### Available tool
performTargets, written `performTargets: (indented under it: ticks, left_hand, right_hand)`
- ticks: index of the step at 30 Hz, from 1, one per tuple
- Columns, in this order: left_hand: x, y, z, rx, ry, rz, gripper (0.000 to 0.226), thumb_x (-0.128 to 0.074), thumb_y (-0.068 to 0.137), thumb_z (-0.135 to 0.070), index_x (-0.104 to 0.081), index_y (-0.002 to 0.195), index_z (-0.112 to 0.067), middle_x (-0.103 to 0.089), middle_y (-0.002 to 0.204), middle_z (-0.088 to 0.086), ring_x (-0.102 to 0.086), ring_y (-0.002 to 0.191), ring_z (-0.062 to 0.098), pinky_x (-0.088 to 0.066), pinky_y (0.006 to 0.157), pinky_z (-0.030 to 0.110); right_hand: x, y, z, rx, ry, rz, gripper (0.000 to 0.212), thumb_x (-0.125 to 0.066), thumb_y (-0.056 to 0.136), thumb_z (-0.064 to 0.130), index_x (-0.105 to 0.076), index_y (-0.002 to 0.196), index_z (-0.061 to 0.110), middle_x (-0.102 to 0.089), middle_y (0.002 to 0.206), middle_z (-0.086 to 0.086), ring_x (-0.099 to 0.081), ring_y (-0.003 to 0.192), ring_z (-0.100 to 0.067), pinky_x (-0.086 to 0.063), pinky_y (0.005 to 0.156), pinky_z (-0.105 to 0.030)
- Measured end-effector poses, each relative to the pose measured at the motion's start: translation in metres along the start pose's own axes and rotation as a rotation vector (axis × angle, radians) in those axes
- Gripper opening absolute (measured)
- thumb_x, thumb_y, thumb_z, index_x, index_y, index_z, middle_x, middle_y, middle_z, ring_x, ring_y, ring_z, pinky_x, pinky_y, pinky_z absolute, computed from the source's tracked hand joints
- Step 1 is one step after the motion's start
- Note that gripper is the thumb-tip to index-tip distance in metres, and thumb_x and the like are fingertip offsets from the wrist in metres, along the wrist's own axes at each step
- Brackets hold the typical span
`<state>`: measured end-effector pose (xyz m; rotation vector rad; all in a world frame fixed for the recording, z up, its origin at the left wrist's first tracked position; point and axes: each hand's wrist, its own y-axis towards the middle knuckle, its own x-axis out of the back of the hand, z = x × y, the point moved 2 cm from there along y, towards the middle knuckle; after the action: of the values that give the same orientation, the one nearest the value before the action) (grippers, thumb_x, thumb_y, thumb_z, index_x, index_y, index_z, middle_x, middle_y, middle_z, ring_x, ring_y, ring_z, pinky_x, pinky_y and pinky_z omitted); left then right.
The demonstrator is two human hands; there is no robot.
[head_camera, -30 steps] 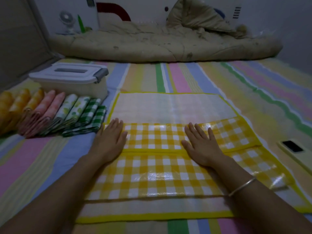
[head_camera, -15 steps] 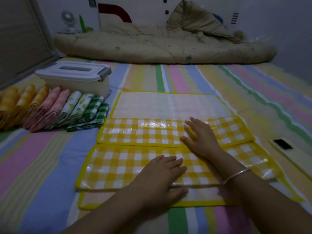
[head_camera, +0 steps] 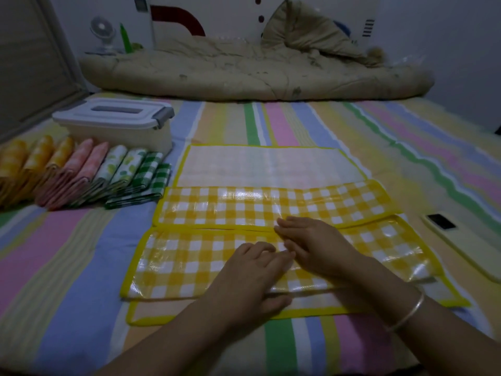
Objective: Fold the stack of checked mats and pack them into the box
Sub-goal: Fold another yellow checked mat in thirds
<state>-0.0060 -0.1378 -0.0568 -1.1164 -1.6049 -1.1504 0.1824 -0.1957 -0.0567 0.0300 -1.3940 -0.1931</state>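
Note:
A yellow checked mat point(head_camera: 206, 210) lies spread on the striped bed, its near and far edges folded in so two checked flaps meet at a seam. My left hand point(head_camera: 252, 278) presses flat on the near flap. My right hand point(head_camera: 317, 245) lies flat beside it, fingers pointing left along the seam. A row of folded mats point(head_camera: 81, 175) in yellow, pink, leaf print and green check leans at the left. Behind that row stands the white box point(head_camera: 119, 131) with its grey-latched lid closed.
A phone point(head_camera: 458, 240) lies on the bed at the right. A rumpled beige quilt point(head_camera: 244, 71) runs across the far end of the bed. A small fan point(head_camera: 101, 33) stands at the back left, near the wall.
My left hand moved from the mat's left side to the middle of the near flap. My right hand slid back toward me and turned leftward along the seam.

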Motion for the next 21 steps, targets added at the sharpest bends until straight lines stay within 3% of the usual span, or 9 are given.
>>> performTargets:
  ticks: [3, 6, 11, 14, 16, 18, 21]
  left_hand:
    - [0.001, -0.002, -0.004, -0.021, 0.076, -0.08, 0.057, -0.046, 0.08, -0.042, -0.054, 0.132, -0.019, -0.064, 0.123, -0.005, -0.056, 0.108, 0.016, -0.048, 0.081, 0.032]
    - [0.0, -0.006, -0.002, -0.065, 0.116, -0.104, 0.051, -0.043, 0.078, -0.033, -0.066, 0.121, -0.021, -0.068, 0.119, -0.005, -0.063, 0.1, 0.013, -0.054, 0.074, 0.028]
    - [0.011, -0.013, 0.008, -0.088, 0.107, -0.108, 0.041, -0.043, 0.082, -0.032, -0.073, 0.11, -0.03, -0.073, 0.108, -0.01, -0.069, 0.095, 0.008, -0.058, 0.065, 0.024]
    - [0.034, -0.001, 0.01, -0.052, 0.049, -0.018, 0.047, -0.034, 0.084, -0.039, -0.071, 0.113, -0.034, -0.074, 0.104, -0.006, -0.07, 0.092, 0.016, -0.057, 0.067, 0.032]
    - [0.052, 0.013, 0.015, -0.002, 0.015, 0.066, 0.047, -0.031, 0.087, -0.043, -0.07, 0.111, -0.032, -0.073, 0.103, -0.004, -0.066, 0.093, 0.02, -0.051, 0.073, 0.033]
    - [0.075, 0.032, 0.019, 0.027, -0.073, 0.116, 0.035, -0.041, 0.093, -0.04, -0.071, 0.101, -0.025, -0.072, 0.094, -0.002, -0.062, 0.085, 0.019, -0.047, 0.073, 0.032]
    - [0.103, 0.068, 0.032, 0.051, -0.165, 0.213, 0.019, -0.057, 0.096, -0.027, -0.072, 0.087, -0.019, -0.063, 0.073, -0.002, -0.052, 0.069, 0.013, -0.038, 0.067, 0.027]
  right_hand:
    - [-0.008, -0.005, 0.004, -0.055, 0.042, 0.146, 0.069, -0.015, 0.089, 0.056, -0.031, 0.151, 0.028, -0.019, 0.159, 0.012, -0.011, 0.148, -0.006, -0.009, 0.121, -0.033]
    - [-0.013, -0.01, 0.005, -0.083, 0.089, 0.153, 0.083, 0.001, 0.081, 0.063, -0.023, 0.153, 0.029, -0.01, 0.16, 0.014, -0.001, 0.147, -0.002, 0.0, 0.121, -0.031]
    - [-0.017, -0.015, 0.01, -0.11, 0.118, 0.103, 0.076, -0.002, 0.086, 0.062, -0.023, 0.152, 0.03, -0.013, 0.159, 0.015, -0.001, 0.147, 0.0, 0.002, 0.12, -0.029]
    - [-0.005, -0.01, 0.011, -0.179, 0.241, 0.189, 0.058, -0.017, 0.102, 0.053, -0.035, 0.149, 0.024, -0.025, 0.158, 0.01, -0.014, 0.147, -0.006, -0.009, 0.121, -0.034]
    - [0.013, -0.003, 0.01, -0.26, 0.409, 0.257, 0.062, -0.018, 0.1, 0.055, -0.051, 0.14, 0.021, -0.044, 0.149, 0.005, -0.033, 0.141, -0.013, -0.022, 0.117, -0.038]
    - [0.034, 0.005, 0.009, -0.34, 0.493, 0.368, 0.068, -0.014, 0.097, 0.06, -0.061, 0.13, 0.024, -0.052, 0.141, 0.006, -0.042, 0.133, -0.013, -0.025, 0.116, -0.038]
    - [0.06, 0.018, 0.005, -0.459, 0.491, 0.46, 0.082, -0.012, 0.088, 0.075, -0.054, 0.138, 0.025, -0.047, 0.144, 0.003, -0.039, 0.137, -0.019, -0.023, 0.116, -0.039]
